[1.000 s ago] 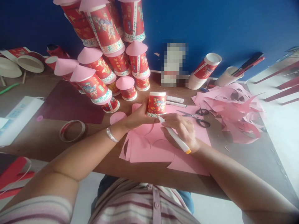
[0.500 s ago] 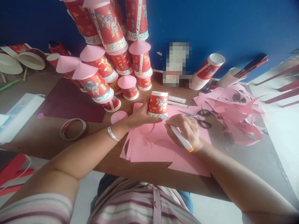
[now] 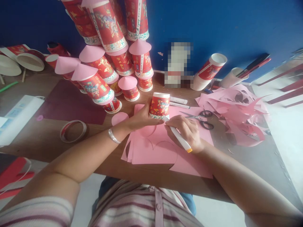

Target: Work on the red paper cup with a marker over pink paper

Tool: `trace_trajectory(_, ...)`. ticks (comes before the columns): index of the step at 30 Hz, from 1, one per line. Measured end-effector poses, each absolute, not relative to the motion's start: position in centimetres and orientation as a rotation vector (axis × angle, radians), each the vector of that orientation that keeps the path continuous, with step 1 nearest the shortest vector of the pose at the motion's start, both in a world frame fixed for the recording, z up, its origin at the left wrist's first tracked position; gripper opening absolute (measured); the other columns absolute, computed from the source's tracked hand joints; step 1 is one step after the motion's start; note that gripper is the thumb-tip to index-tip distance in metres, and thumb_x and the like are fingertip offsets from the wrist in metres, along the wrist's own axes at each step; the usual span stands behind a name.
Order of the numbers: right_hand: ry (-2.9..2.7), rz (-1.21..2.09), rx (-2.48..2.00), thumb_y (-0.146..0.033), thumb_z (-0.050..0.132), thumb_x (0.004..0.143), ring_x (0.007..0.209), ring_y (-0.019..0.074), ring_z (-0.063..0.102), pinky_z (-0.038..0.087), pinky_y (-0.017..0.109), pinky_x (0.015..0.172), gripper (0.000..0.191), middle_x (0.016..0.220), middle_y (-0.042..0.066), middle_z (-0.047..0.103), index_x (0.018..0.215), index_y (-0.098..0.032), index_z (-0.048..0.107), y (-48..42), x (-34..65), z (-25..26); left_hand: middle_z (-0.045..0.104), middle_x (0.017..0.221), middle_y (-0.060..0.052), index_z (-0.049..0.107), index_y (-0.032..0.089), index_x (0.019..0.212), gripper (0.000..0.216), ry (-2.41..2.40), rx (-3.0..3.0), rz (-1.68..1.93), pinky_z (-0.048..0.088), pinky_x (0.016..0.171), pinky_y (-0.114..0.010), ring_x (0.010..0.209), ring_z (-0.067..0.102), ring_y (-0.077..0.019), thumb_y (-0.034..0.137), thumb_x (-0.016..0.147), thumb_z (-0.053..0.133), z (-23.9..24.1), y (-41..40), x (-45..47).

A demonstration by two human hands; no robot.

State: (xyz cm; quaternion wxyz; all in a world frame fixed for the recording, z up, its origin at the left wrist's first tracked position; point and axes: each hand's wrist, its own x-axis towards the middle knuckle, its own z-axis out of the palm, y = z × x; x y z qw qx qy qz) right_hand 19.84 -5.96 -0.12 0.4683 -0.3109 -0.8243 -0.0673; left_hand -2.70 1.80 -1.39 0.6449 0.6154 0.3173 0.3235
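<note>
My left hand (image 3: 140, 119) is closed around a red paper cup (image 3: 159, 105) with printed figures, a white rim on top and a green scroll pattern along its lower white band. In my right hand (image 3: 186, 130) is a white marker (image 3: 181, 139) with a yellow end; its tip meets the lower right edge of the cup, by my left thumb. Beneath both hands lie pink paper sheets (image 3: 153, 154) with drawn curved outlines. Scissors (image 3: 201, 119) rest on the sheets to the right, and two white markers (image 3: 178, 102) lie just behind the cup.
Stacked red cups with pink cone roofs (image 3: 88, 78) stand at the back left. Pink paper scraps (image 3: 239, 110) pile up on the right, near stacked cups (image 3: 209, 71) and a pen cup (image 3: 233, 78). A tape roll (image 3: 73, 130) lies left of my forearm.
My right hand and the marker have shifted slightly, the marker's yellow end moving a little left and up. The left hand still holds the cup, and the view has drifted slightly.
</note>
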Motion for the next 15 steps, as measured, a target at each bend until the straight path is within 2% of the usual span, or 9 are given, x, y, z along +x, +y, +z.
trace_trajectory(6, -2.013, -0.212, -0.777, -0.002, 0.070, 0.105, 0.066, 0.0149, 0.074, 0.056, 0.027, 0.056, 0.026, 0.087, -0.002, 0.078, 0.118, -0.024, 0.067, -5.96, 19.80, 0.08, 0.078, 0.120, -0.010, 0.064, 0.022, 0.138, 0.085, 0.721, 1.392, 0.722, 0.062, 0.121, -0.060, 0.142, 0.073, -0.0416, 0.060, 0.076, 0.109, -1.30, 1.78, -2.72)
trace_trajectory(11, -2.030, -0.203, -0.762, -0.004, 0.067, 0.108, 0.065, 0.0148, 0.073, 0.055, 0.027, 0.056, 0.022, 0.087, -0.001, 0.077, 0.118, -0.024, 0.065, -6.06, 19.70, 0.23, 0.078, 0.125, -0.011, 0.063, 0.023, 0.144, 0.094, 0.735, 1.376, 0.732, 0.063, 0.119, -0.060, 0.143, 0.073, -0.0433, 0.059, 0.073, 0.111, -1.45, 1.82, -2.76)
trace_trajectory(15, -2.035, -0.225, -0.764, -0.005, 0.066, 0.110, 0.066, 0.0146, 0.073, 0.056, 0.027, 0.056, 0.020, 0.087, -0.001, 0.077, 0.118, -0.024, 0.065, -6.02, 19.69, 0.25, 0.078, 0.134, -0.012, 0.061, 0.024, 0.147, 0.093, 0.733, 1.379, 0.729, 0.065, 0.116, -0.058, 0.137, 0.075, -0.0399, 0.059, 0.075, 0.109, -1.35, 1.77, -2.77)
